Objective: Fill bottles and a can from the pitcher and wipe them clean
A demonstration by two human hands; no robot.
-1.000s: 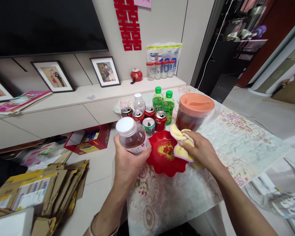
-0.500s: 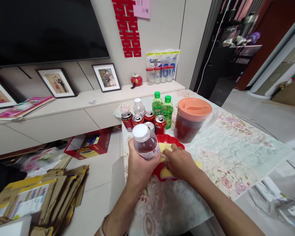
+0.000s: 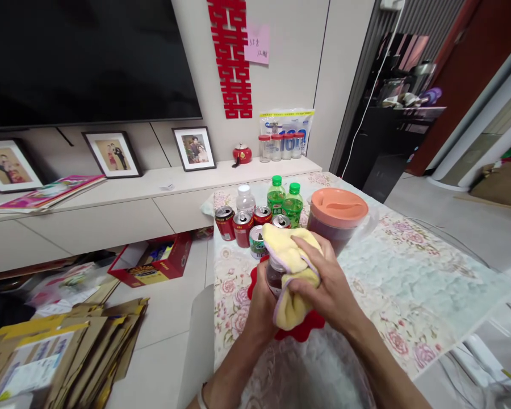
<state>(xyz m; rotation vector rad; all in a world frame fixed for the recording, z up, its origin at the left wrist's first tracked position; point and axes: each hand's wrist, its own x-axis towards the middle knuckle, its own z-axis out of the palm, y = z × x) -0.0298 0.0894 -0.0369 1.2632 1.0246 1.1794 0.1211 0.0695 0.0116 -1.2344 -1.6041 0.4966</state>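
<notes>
My left hand (image 3: 262,304) is wrapped round a bottle of dark liquid (image 3: 275,276), held above a red scalloped tray (image 3: 300,332). A yellow cloth (image 3: 292,250) with a purple edge covers the bottle's top and hangs down its right side. My right hand (image 3: 327,278) grips the cloth against the bottle, fingers bent over it. The bottle's cap is hidden under the cloth. Just behind stand several cans, among them a red can (image 3: 242,230) and a green can (image 3: 258,243).
Behind the cans are a clear bottle with white cap (image 3: 246,200) and two green bottles (image 3: 293,205). A pitcher with orange lid (image 3: 339,205) stands right of them on the flowered tablecloth (image 3: 392,272). Flattened cardboard (image 3: 80,352) lies on the floor at left.
My right hand has lifted the yellow cloth from the red tray onto the bottle's top. The bottle in my left hand has moved right and lower, and the view has tilted up slightly.
</notes>
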